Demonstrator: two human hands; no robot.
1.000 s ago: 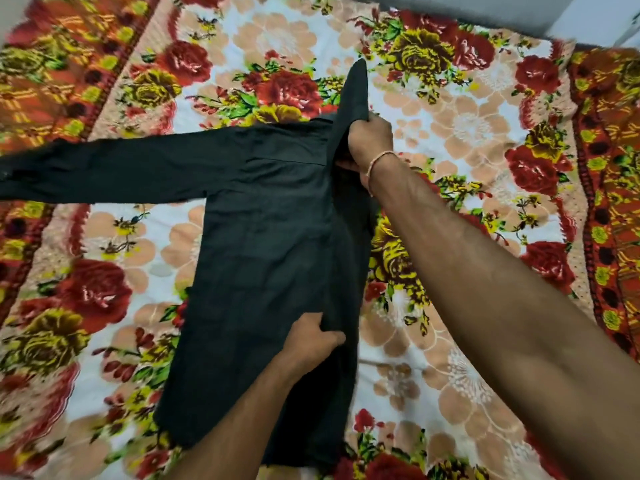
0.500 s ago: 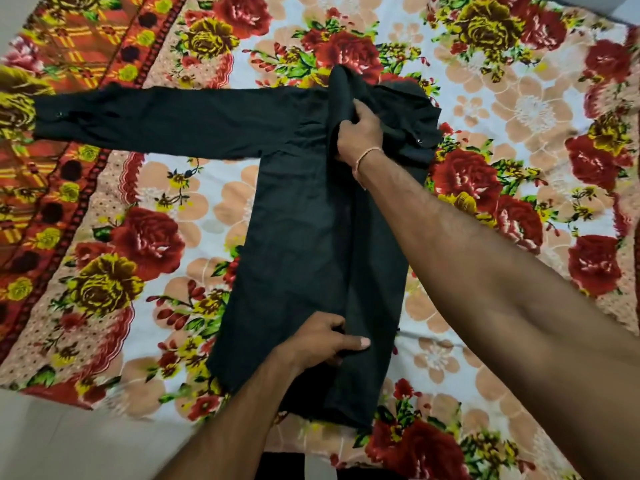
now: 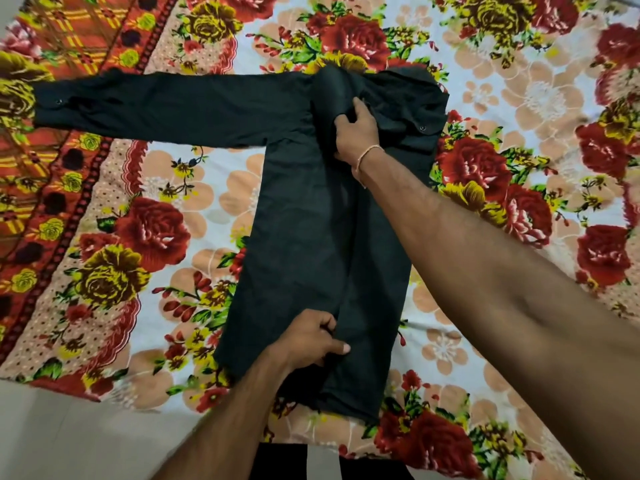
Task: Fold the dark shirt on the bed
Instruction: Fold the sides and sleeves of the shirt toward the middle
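The dark shirt (image 3: 304,216) lies flat on the bed, spread over a floral bedsheet (image 3: 519,98) of red and yellow roses on white and peach. It is black, or close to it, with a faint weave and soft creases. One long sleeve (image 3: 156,105) stretches straight out toward the patterned red border of the sheet, its cuff flat with a small button showing. The other side has been turned in over the body — the folded sleeve and cuff bunch near the shoulder, another small button (image 3: 422,128) catching the light there. A long lengthwise fold runs down the body from the collar area to the hem, which sits near the bed's near edge.

The right hand (image 3: 356,133) is up by the collar, fingers closed on a pinch of the folded fabric, a thin thread band (image 3: 369,152) round the wrist. The left hand (image 3: 311,341) is down near the hem, fingers curled into the same fold line and the thumb laid out flat on the cloth — gripping the shirt's edge. Both forearms reach in from the near side, the right one crossing above the shirt's lower right part. A pale floor (image 3: 69,438) shows beyond the sheet's corner.
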